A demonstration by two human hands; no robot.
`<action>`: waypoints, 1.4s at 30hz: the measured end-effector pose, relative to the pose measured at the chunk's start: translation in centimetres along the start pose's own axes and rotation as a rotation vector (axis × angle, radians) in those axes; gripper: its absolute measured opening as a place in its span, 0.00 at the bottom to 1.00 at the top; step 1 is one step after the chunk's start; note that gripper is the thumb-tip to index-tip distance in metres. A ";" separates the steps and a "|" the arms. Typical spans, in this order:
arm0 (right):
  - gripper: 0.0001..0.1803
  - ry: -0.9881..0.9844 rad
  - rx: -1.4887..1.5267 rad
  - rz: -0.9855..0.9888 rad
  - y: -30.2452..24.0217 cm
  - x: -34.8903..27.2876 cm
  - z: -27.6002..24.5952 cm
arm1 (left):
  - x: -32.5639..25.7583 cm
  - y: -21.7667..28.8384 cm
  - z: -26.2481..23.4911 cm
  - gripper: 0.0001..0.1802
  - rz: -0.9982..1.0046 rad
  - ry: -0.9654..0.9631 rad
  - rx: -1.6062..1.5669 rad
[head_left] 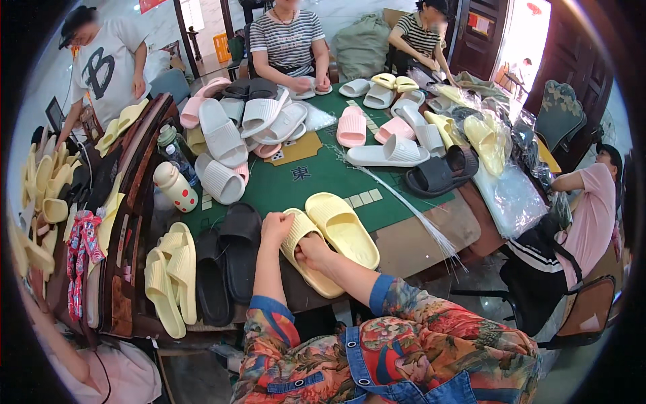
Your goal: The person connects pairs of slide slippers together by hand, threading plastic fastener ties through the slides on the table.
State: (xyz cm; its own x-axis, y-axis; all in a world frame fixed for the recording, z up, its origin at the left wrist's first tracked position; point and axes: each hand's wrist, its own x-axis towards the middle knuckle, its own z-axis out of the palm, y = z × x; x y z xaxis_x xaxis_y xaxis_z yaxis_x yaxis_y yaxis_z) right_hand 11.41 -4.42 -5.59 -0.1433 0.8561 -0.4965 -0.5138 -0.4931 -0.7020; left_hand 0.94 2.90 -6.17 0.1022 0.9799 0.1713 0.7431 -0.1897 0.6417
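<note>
Two pale yellow slide slippers sit side by side at the table's near edge, soles down. My left hand [276,227] is closed at the outer side of the left yellow slipper's strap [299,227]. Reaching in from the right, my right hand [313,251] grips that same slipper at its foot opening, with some fingertips hidden under the strap. The right yellow slipper [344,232] touches its mate, and neither hand holds it. Close to my left forearm lies a pair of black slippers [240,236]. Farther left, another yellow pair [169,276] is nested together.
Grey and pink slippers [224,135] pile up at the far left, near a polka-dot bottle [175,187]. Thin white plastic ties [410,212] fan out to the right. Beyond are black slippers [441,171] and clear plastic bags [509,202]. Several people work around the table.
</note>
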 end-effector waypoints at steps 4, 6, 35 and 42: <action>0.13 -0.028 0.053 -0.010 0.4 0.2 0.2 | 0.4 -1.2 0.8 0.15 -0.210 -0.051 -0.282; 0.13 0.006 0.059 -0.041 0.5 -0.2 0.8 | 0.4 -2.2 1.1 0.14 -0.234 0.083 -0.475; 0.11 -0.205 0.066 -0.059 -4.1 -8.4 -10.1 | 0.1 7.0 3.7 0.11 0.199 0.061 -0.238; 0.04 0.057 -0.004 -0.084 -3.7 -8.3 -9.8 | -1.2 8.1 4.1 0.10 0.062 -0.334 -0.690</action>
State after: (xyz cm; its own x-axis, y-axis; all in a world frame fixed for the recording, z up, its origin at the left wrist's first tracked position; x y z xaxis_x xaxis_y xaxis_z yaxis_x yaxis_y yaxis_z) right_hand 22.78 -11.19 -3.84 -0.0512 0.8841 -0.4645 -0.5188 -0.4210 -0.7441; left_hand 9.59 0.44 -4.26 0.4064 0.9118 0.0578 0.1599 -0.1333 0.9781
